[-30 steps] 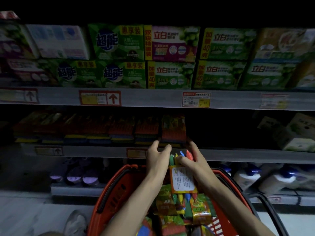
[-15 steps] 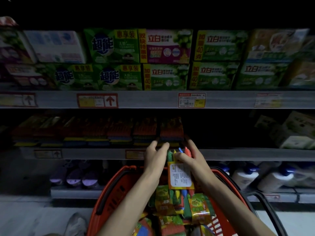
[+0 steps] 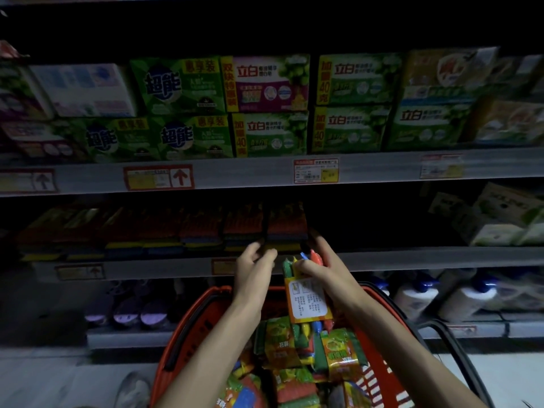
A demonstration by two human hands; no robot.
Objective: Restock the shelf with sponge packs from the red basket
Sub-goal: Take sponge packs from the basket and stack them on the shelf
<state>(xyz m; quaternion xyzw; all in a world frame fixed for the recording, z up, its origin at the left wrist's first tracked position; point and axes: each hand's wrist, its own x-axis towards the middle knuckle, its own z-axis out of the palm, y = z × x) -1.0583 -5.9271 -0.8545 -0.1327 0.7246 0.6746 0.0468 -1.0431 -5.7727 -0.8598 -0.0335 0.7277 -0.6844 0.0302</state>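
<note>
Two bare forearms (image 3: 223, 343) show above the red basket (image 3: 188, 325), uncovered from the wrists down to where the lower edge of the view cuts them off. The left hand (image 3: 253, 272), over the basket's far rim, and the right hand (image 3: 326, 269), just to its right above the same rim, are bare too. Both arms look slender and smooth in the dim light. Left of the basket, by its near corner, is the rounded toe of a pale grey shoe (image 3: 132, 390); its laces and markings are too dark to make out.
</note>
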